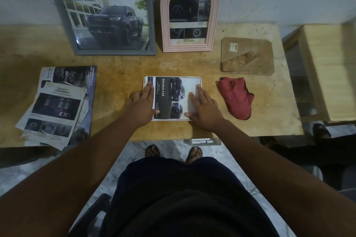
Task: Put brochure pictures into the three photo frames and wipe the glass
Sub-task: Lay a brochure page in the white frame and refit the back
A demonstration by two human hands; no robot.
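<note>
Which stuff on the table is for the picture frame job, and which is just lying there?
For the job:
grey frame
pink arched frame
white frame under both hands
brown backing board
red cloth
brochure pages

Just lying about:
wooden stool
small white box on the floor

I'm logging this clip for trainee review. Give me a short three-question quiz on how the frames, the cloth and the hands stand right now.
1. True or false: the red cloth is held in the right hand.
2. Which frame has an arched top? A) grey frame B) pink frame C) white frame
3. Fill in: the brown backing board lies flat on the table, on the far side of the ____.

Key
1. False: it lies on the table beside that hand; both the right and the left hand press flat on the white frame's picture.
2. B
3. red cloth
</note>
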